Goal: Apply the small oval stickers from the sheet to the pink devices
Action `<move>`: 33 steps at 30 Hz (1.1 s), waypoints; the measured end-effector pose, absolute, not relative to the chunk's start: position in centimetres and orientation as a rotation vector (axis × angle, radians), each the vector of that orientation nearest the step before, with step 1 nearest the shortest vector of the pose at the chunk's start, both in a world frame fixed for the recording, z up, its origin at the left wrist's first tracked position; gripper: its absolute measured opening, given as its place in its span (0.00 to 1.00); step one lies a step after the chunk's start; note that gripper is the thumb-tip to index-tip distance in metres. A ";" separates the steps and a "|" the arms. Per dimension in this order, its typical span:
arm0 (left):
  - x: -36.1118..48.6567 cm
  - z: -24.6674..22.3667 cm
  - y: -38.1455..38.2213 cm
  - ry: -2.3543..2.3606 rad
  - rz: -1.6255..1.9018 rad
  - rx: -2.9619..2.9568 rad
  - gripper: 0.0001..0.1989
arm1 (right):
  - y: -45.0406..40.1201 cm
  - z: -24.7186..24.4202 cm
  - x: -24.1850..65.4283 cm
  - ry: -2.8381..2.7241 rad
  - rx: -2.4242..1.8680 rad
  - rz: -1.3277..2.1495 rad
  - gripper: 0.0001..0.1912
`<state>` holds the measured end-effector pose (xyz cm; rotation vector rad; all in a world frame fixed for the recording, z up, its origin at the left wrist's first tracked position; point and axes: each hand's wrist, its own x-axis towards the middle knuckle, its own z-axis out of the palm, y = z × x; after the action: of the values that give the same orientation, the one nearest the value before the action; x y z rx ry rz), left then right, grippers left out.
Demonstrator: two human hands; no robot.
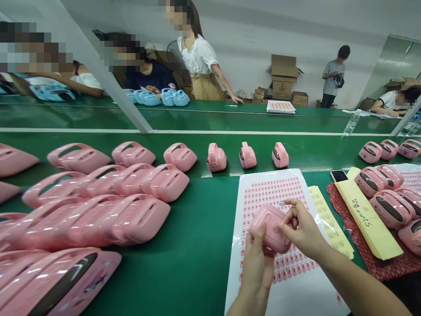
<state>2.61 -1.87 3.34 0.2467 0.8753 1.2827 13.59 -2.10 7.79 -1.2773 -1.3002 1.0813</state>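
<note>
The pink unit (268,231) is in your two hands, raised above the lower middle of a white sticker sheet (296,298), which lies on the green counter (197,263). The unit is a compact plastic housing with rounded corners and a smooth, pale pink, slightly glossy surface. It is tilted, with one broad face turned toward you. On this face you see a rounded panel outline and a small patch of fine dark marking, too small to read. Your left hand (255,263) supports the unit from the left and below, with the thumb laid along the face and the other fingers mostly hidden beneath. Your right hand (302,226) is at the right side of the unit, fingers bent and drawn close together, with the thumb at the housing. A small pale oval (282,203) shows at the index fingertip; you cannot tell whether the fingers pinch it or it only clings there. The sheet carries rows of small pink ovals with red centres. Just beside its right edge is a yellow sheet (333,224). Similar pink housings (141,219) stand in tight rows to your left.
</note>
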 end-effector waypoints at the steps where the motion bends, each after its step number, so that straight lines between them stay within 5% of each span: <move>1: 2.6 3.4 -1.9 0.873 1.283 0.247 0.14 | -2.1 7.7 13.6 -1.311 -1.281 1.068 0.20; 18: 3.1 4.4 -1.9 0.942 1.282 0.132 0.17 | -1.9 4.7 13.9 -1.740 -1.280 0.343 0.28; 22: 3.2 4.6 -2.0 0.926 1.271 0.204 0.24 | -1.4 4.3 13.8 -1.697 -1.349 0.541 0.34; 33: 3.7 2.3 -2.3 1.000 1.314 0.478 0.40 | -1.8 2.8 12.7 -1.271 -1.370 0.785 0.19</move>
<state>3.74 -2.27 2.33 0.4777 1.0004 1.3135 12.71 -1.75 2.77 -1.3699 -1.2712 0.7849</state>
